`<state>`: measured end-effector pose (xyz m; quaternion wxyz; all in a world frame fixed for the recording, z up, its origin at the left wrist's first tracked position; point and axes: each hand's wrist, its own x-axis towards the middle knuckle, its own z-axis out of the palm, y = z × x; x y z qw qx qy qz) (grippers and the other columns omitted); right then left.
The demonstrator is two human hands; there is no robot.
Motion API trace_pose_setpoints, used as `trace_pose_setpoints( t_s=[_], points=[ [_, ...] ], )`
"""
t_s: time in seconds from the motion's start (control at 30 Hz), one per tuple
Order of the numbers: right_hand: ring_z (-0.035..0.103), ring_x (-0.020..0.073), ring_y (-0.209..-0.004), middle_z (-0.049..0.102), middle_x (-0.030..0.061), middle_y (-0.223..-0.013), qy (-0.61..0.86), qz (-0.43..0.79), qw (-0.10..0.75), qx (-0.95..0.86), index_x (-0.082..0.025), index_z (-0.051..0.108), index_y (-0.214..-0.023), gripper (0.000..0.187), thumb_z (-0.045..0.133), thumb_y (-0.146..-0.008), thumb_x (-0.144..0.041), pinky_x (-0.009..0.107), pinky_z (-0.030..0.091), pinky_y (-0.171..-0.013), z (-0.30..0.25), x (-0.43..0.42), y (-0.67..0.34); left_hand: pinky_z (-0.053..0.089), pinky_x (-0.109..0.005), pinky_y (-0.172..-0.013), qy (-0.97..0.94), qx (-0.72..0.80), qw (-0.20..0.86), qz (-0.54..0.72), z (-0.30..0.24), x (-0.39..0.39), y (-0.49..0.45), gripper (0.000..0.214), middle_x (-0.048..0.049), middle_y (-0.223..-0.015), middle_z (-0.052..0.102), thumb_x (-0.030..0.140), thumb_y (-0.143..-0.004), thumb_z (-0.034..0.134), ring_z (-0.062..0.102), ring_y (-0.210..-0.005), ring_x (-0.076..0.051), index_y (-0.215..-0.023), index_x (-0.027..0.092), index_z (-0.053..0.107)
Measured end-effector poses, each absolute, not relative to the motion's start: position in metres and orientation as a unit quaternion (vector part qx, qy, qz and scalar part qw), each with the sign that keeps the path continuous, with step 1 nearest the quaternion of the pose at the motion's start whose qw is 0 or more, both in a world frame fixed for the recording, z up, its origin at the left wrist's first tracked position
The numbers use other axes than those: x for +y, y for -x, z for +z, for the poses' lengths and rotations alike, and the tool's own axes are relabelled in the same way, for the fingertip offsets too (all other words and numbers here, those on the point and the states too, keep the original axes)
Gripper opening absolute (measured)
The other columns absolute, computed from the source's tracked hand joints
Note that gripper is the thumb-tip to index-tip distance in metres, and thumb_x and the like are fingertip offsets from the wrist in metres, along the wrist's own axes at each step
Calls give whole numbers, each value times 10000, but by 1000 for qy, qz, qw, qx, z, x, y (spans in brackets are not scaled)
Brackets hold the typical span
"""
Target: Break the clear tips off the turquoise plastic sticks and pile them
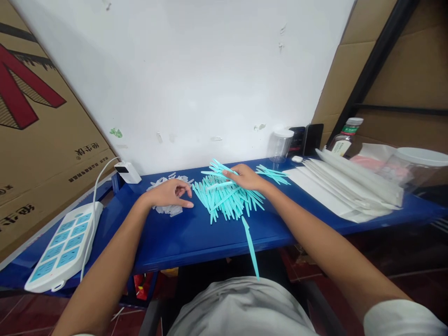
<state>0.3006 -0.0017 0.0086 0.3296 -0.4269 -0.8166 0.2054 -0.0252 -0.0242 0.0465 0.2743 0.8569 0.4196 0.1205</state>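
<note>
A heap of turquoise eyebrow razors (224,201) lies on the blue table, their thin handles pointing many ways. My right hand (243,176) is closed on a small bunch of these razors at the top of the heap. To the left, my left hand (170,192) hovers over a pile of small clear plastic caps (171,210). Its fingers are curled, with a gap between thumb and fingertips and nothing visible in it. One single razor (251,247) reaches past the table's front edge, above my lap. Behind my right wrist lies a smaller group of razors (273,173).
White envelopes (350,191) are stacked on the right, near a clear jar (281,145), a phone (312,140) and a brown bottle (343,140). A power strip (66,245) and a white charger (128,172) sit left. A white wall stands behind the blue table (196,240).
</note>
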Motion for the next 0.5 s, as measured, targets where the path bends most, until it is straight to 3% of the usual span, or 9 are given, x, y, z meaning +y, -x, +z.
trace_pose_setpoints(
  t_s=[0.1,0.2,0.33,0.43,0.5],
  points=[
    [415,131,-575,436,-25,-583,430,198,345,-810,-152,672,-719,640,416,-995,-670,284,268,-599,9,-1,-301,290,-263,-567,-868,364,278,194,40,-39,-9,334,42,-595,409,517,-734,847,378,-567,-125,-757,208,723],
    [390,126,-592,408,-27,-598,434,181,370,-801,-162,594,-667,625,422,-983,-673,284,262,-599,10,1,-302,285,-269,-567,-872,328,301,205,34,-54,-35,344,50,-576,383,527,-779,831,352,-553,-120,-780,200,723],
    [363,124,-607,380,-26,-617,451,166,385,-788,-175,526,-650,594,418,-979,-658,286,259,-602,8,4,-304,388,-275,-597,-896,250,291,221,26,-88,-62,356,16,-668,527,540,-866,777,456,-592,-133,-997,209,786],
    [369,124,-607,387,-26,-618,455,158,380,-790,-178,514,-649,569,420,-984,-628,287,258,-604,5,7,-306,494,-282,-751,-955,98,200,196,10,-125,-88,386,-75,-1024,683,458,-909,769,634,-870,-176,-1233,247,751],
    [356,120,-602,381,-29,-614,456,151,380,-790,-186,479,-635,559,426,-989,-615,288,248,-602,3,9,-307,494,-312,-740,-980,21,44,194,-6,-145,-106,343,-107,-1061,682,390,-956,718,617,-850,-186,-1238,195,729]
  ],
)
